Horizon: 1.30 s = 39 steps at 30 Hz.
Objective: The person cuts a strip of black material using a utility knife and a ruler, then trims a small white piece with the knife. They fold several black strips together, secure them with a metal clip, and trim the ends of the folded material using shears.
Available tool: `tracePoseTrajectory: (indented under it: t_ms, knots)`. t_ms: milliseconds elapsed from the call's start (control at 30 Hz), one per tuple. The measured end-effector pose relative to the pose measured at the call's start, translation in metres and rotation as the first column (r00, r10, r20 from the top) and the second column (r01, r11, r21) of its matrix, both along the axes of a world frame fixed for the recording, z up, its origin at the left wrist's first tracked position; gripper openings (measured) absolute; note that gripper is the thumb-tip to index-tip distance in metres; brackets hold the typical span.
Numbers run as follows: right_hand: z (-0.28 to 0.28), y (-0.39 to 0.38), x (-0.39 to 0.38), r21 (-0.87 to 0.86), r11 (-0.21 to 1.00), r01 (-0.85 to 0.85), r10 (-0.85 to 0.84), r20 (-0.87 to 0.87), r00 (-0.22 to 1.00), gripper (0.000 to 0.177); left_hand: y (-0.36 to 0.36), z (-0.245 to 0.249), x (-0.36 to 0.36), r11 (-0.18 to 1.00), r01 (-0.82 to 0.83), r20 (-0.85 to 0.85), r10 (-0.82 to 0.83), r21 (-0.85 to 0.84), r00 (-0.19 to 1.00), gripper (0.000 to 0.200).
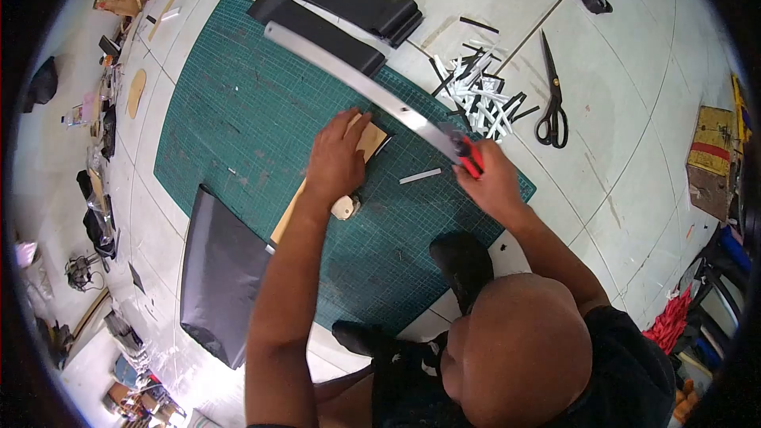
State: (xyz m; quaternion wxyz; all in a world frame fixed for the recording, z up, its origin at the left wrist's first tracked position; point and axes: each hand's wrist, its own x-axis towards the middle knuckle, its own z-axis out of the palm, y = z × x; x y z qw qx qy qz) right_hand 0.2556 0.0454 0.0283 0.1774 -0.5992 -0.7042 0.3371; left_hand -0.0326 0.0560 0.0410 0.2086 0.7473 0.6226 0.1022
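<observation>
My left hand (337,160) lies with its fingers stretched over a long tan strip (372,139) on the green cutting mat (214,103). Dark material shows along the strip's right end. My right hand (493,182) is closed around a red-handled cutter knife (470,157). A long steel ruler (349,75) runs up and left from that same hand, slanting across the mat; whether the fingers grip it too is hidden. Beside my left wrist sits a small cream-coloured piece (345,207). Between the hands is a narrow white strip (420,176).
Folded black sheet material (341,0) lies across the mat's upper edge. Black and white offcuts (483,91) are heaped on the tiles, near black scissors (552,103). A dark sheet (222,277) overlaps the mat's lower left. A worn box (711,162) stands far right.
</observation>
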Motion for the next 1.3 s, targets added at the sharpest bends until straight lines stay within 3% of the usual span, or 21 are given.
tracePoseTrajectory:
  t_ms: [100,200,300,467,567,600,800,900,1000,1100,1200,1300]
  knots:
    - [-0.002,-0.010,0.031,0.039,0.992,0.121,-0.118,-0.063,0.991,0.037,0.028,-0.004,-0.006,0.955,0.268,-0.167,-0.287,-0.126,0.943,0.056]
    - [-0.009,-0.037,0.059,-0.031,0.953,0.302,-0.303,-0.173,0.937,0.036,0.054,-0.001,-0.003,0.861,0.405,-0.254,-0.485,-0.308,0.837,0.054]
    - [-0.021,-0.058,0.081,-0.102,0.884,0.455,-0.467,-0.198,0.862,0.036,0.072,0.007,0.000,0.799,0.457,-0.192,-0.556,-0.390,0.808,0.052]
    - [-0.031,-0.065,0.098,-0.213,0.774,0.596,-0.631,-0.198,0.750,0.037,0.080,-0.007,0.006,0.780,0.491,-0.268,-0.606,-0.388,0.749,0.052]
    - [-0.042,-0.063,0.106,-0.160,0.774,0.612,-0.633,-0.202,0.747,0.035,0.080,-0.012,0.003,0.775,0.509,-0.300,-0.620,-0.374,0.725,0.053]
    - [-0.039,-0.060,0.106,-0.114,0.777,0.620,-0.630,-0.106,0.770,0.033,0.080,-0.011,0.004,0.772,0.515,-0.303,-0.626,-0.373,0.719,0.053]
    - [-0.042,-0.053,0.113,-0.127,0.763,0.634,-0.645,-0.096,0.758,0.031,0.082,-0.001,0.008,0.735,0.484,-0.239,-0.637,-0.475,0.733,0.053]
    - [-0.050,-0.054,0.114,-0.117,0.749,0.652,-0.662,-0.100,0.743,0.031,0.076,-0.004,0.006,0.787,0.466,-0.260,-0.588,-0.405,0.766,0.049]
    - [-0.044,-0.050,0.112,-0.116,0.766,0.633,-0.640,-0.044,0.767,0.032,0.081,0.001,0.010,0.742,0.435,-0.271,-0.619,-0.511,0.737,0.043]
    - [-0.046,-0.051,0.114,-0.166,0.756,0.633,-0.653,-0.128,0.747,0.034,0.087,0.014,0.016,0.710,0.419,-0.269,-0.640,-0.566,0.720,0.040]
    - [-0.048,-0.051,0.114,-0.126,0.759,0.639,-0.650,-0.103,0.753,0.034,0.082,0.017,0.011,0.732,0.422,-0.248,-0.613,-0.534,0.750,0.042]
    - [-0.053,-0.053,0.117,-0.139,0.763,0.631,-0.645,-0.104,0.757,0.034,0.071,0.008,-0.005,0.790,0.533,-0.212,-0.601,-0.303,0.770,0.042]
